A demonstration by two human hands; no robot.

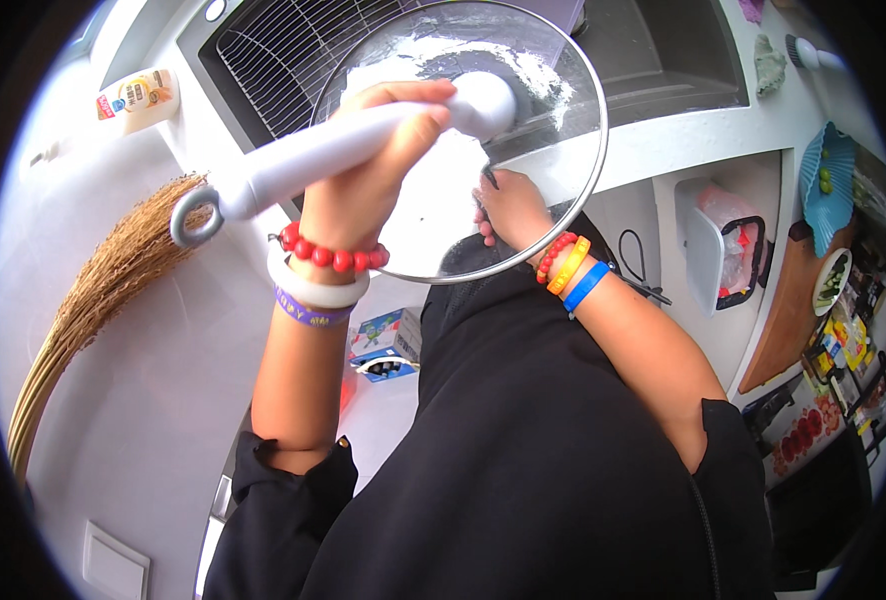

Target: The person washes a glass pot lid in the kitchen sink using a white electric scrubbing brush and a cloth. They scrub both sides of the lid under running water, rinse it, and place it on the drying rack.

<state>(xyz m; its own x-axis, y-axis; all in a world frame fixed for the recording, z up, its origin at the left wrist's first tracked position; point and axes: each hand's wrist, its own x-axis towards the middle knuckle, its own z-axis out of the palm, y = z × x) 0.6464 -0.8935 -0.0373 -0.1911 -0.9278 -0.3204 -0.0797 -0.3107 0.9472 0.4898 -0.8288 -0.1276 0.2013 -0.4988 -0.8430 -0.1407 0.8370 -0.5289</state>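
Observation:
My left hand (383, 150) is closed around the thick pale handle of a cleaning brush (315, 154), which has a grey hanging ring at its near end. The round white head lies over a clear glass pot lid (574, 161) with a metal rim. Bright white patches cover much of the lid; whether they are suds or glare, I cannot tell. Seen through the glass, my right hand (518, 210) is under the lid's right part, fingers curled beside a small dark part. What those fingers grip is partly hidden by the white glare.
Behind the lid is a dark sink (668, 82) with a wire rack (278, 67). A bottle (139, 97) and a straw broom (113, 262) are at left. At right are a scrub brush (810, 54), a blue dish (825, 195), a bin (702, 247) and a wooden board (780, 322).

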